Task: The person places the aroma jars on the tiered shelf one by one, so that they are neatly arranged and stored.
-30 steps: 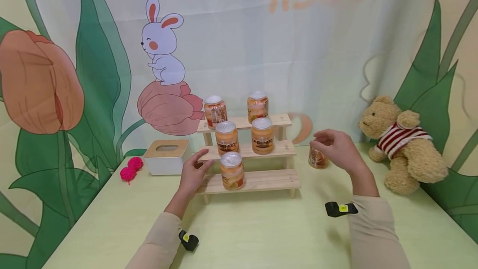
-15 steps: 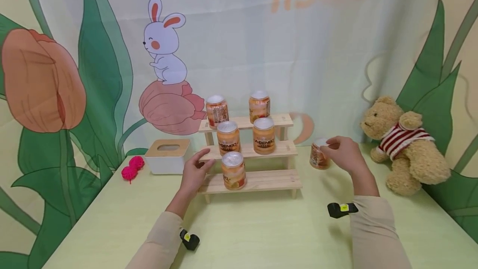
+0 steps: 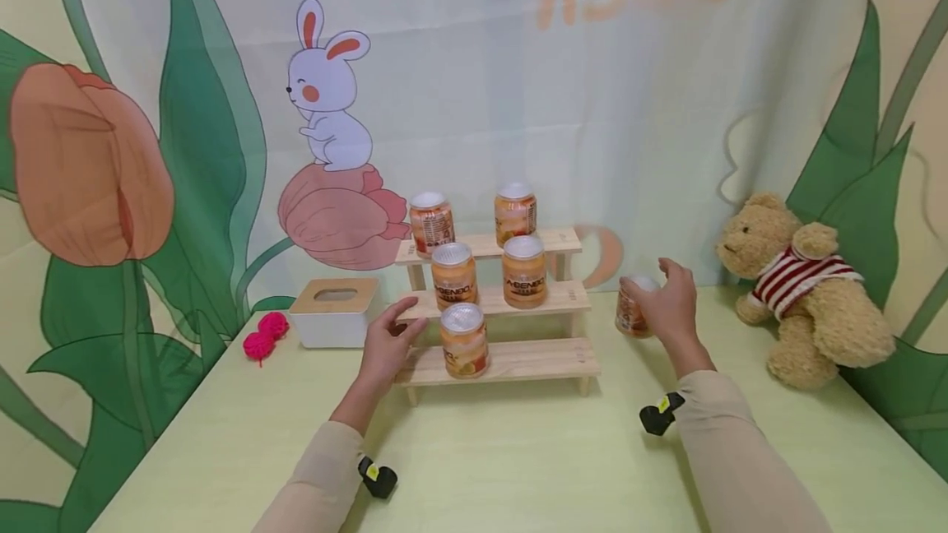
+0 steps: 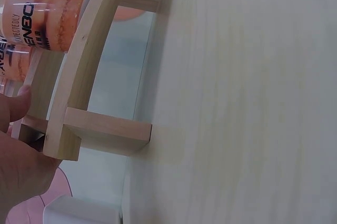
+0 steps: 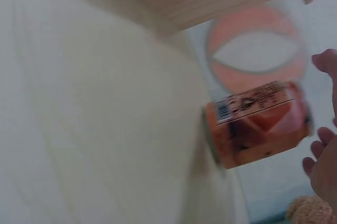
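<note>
A three-tier wooden display stand (image 3: 541, 360) holds several orange-labelled cans with silvery lids. Two cans are on the top tier, two on the middle one, and a single can (image 3: 464, 344) is on the bottom tier. My left hand (image 3: 385, 348) grips the left end of the middle tier; in the left wrist view its thumb shows past the wood. Right of the stand, another can (image 3: 628, 315) stands upright on the table. My right hand (image 3: 672, 311) is beside it, thumb and fingers spread apart. In the right wrist view, a gap shows between the fingertips and this can (image 5: 258, 124).
A white tissue box (image 3: 333, 315) with a wooden lid stands left of the stand, near a pink yarn piece (image 3: 264, 336). A teddy bear (image 3: 807, 286) in a striped shirt sits at the right. A printed curtain (image 3: 459, 89) hangs behind the table (image 3: 518, 451).
My right hand has turned and opened wider around the can's top, and its forearm has shifted left. The left hand keeps its place on the stand. The standing can has not moved.
</note>
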Tool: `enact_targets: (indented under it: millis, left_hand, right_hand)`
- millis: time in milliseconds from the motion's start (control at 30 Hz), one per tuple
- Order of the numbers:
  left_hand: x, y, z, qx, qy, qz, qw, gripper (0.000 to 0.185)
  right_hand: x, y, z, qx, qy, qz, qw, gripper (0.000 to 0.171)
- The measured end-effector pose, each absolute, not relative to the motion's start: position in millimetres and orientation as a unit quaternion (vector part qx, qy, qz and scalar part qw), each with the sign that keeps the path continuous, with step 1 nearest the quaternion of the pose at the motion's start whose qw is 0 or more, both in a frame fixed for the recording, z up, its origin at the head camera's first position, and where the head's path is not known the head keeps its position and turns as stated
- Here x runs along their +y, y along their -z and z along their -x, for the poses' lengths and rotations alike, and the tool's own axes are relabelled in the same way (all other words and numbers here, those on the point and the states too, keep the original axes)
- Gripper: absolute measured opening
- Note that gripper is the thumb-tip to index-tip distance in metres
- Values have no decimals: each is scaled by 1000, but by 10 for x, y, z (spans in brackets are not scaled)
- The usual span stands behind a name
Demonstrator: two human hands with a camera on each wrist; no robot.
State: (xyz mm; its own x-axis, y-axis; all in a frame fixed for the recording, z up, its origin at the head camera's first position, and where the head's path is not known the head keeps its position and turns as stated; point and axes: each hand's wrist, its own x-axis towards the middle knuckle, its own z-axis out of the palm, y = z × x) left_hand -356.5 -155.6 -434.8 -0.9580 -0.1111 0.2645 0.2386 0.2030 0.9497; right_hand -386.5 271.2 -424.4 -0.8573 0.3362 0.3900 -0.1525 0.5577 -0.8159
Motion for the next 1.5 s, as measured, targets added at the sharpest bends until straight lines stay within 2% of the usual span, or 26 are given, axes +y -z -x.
enact_targets:
  millis: [167,467,600,1000,1500]
  left_hand:
    - [-1539,4366,3564,-762,633,41,132,44]
    - [-1507,4399,3537,-761,634,42,134,44]
    - [-1499,4406,3541,-761,633,43,132,44]
    - [-1506,4363,3575,-761,633,41,132,45]
    - [-1557,4349,3567,-762,632,35,135,44]
  right_hand:
    - [2746,4418,3936,-829,-496,62,252,85]
    - [2886,4689,4063,-806,-566,97,146,93]
    - [2916,4738,4091,-812,-564,93,123,92]
    - [2968,4651,4095,-804,-582,72,97,91]
    - [2971,4258,3764,-824,-565,-33,-26,75]
